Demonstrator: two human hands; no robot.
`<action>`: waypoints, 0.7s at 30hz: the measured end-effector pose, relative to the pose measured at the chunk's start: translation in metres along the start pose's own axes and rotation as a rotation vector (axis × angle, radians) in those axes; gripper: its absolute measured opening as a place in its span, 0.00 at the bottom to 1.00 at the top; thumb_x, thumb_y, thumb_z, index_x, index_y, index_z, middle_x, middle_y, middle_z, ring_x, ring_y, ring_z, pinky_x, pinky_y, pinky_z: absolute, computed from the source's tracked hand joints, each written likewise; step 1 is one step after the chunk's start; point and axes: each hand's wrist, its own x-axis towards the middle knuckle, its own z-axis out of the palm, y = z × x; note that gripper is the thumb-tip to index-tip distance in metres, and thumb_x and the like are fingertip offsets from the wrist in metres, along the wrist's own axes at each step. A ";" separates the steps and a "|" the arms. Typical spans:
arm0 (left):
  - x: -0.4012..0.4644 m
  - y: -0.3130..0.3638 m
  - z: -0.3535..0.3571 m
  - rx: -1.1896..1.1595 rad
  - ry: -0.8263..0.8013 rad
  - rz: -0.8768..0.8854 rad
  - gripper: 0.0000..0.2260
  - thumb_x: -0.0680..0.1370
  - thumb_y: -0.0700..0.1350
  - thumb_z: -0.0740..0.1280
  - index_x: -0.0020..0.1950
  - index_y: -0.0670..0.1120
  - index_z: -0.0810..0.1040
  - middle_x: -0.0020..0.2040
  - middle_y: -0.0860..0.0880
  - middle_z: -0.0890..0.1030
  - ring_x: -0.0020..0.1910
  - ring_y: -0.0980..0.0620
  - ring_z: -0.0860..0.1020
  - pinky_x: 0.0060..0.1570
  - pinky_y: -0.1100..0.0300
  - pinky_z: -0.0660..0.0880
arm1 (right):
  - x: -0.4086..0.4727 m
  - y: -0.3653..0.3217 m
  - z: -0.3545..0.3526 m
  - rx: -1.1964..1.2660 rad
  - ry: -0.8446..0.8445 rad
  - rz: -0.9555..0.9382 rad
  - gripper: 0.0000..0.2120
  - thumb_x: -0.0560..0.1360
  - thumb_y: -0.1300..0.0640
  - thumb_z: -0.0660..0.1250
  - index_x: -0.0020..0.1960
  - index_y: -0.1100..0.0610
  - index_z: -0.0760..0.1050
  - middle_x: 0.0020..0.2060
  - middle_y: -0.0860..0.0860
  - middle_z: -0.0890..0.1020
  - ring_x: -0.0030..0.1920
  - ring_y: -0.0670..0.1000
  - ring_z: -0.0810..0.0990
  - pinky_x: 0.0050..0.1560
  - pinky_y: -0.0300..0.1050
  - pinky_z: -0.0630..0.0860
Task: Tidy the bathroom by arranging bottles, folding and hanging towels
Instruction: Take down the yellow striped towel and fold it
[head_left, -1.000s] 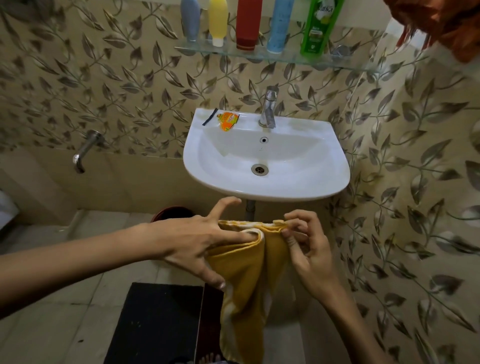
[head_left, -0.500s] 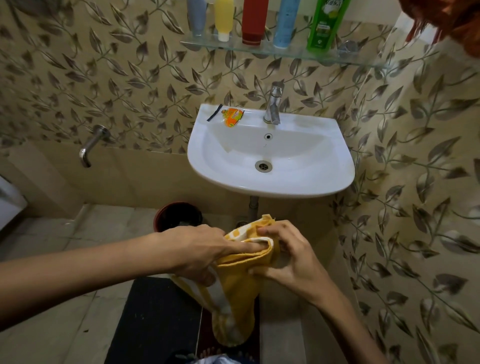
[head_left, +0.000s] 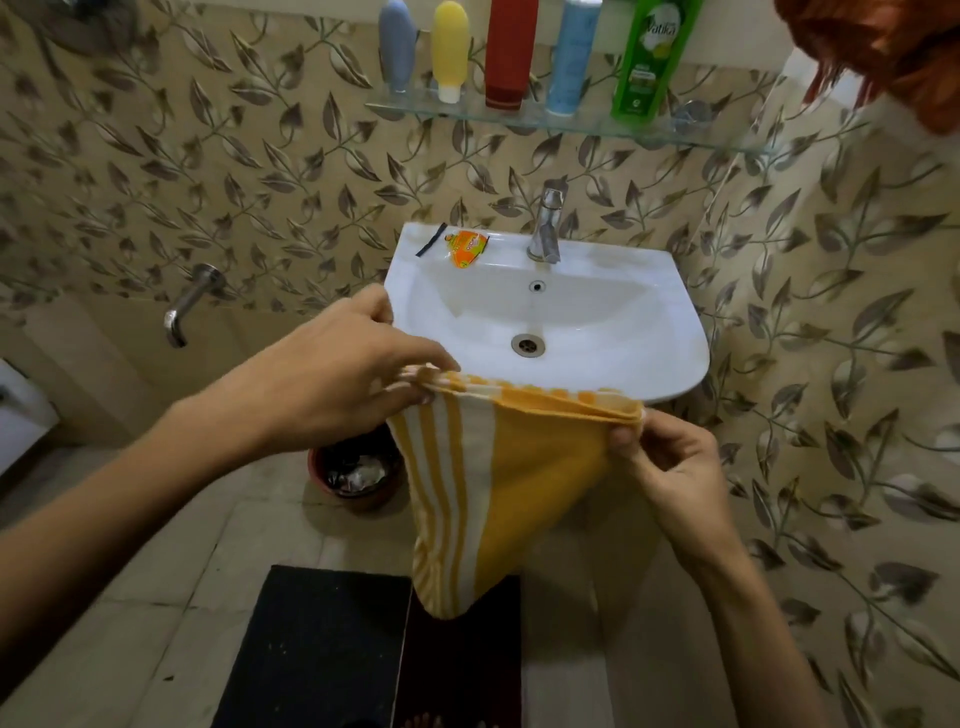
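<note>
My left hand (head_left: 332, 374) and right hand (head_left: 660, 467) pinch the towel's (head_left: 524, 478) top corners — yellow, white-striped at left, folded, hanging before the sink (head_left: 691, 332).

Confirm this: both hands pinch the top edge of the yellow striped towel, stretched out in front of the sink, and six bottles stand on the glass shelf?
Not six: the head view shows five bottles on the glass shelf. The rest holds: left hand and right hand pinch the towel before the sink.
</note>
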 end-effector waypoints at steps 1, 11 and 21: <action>0.000 0.001 0.000 -0.084 0.052 -0.020 0.13 0.74 0.54 0.62 0.58 0.61 0.76 0.41 0.57 0.75 0.41 0.57 0.62 0.34 0.65 0.61 | 0.004 -0.001 -0.001 0.019 0.018 0.036 0.06 0.71 0.53 0.68 0.43 0.49 0.84 0.39 0.43 0.85 0.43 0.39 0.82 0.43 0.33 0.77; -0.001 0.025 0.031 -0.179 0.263 -0.150 0.13 0.74 0.37 0.67 0.56 0.49 0.79 0.48 0.52 0.82 0.42 0.52 0.67 0.42 0.56 0.64 | 0.017 -0.010 -0.007 -0.202 0.055 0.023 0.09 0.72 0.60 0.70 0.40 0.47 0.81 0.34 0.46 0.84 0.39 0.45 0.81 0.38 0.36 0.78; -0.006 0.038 0.004 -0.143 0.508 -0.086 0.13 0.75 0.43 0.61 0.58 0.53 0.76 0.46 0.58 0.79 0.43 0.56 0.76 0.36 0.57 0.69 | 0.010 -0.051 -0.013 -0.145 0.148 -0.229 0.02 0.73 0.55 0.70 0.43 0.52 0.80 0.30 0.43 0.82 0.26 0.41 0.78 0.24 0.31 0.72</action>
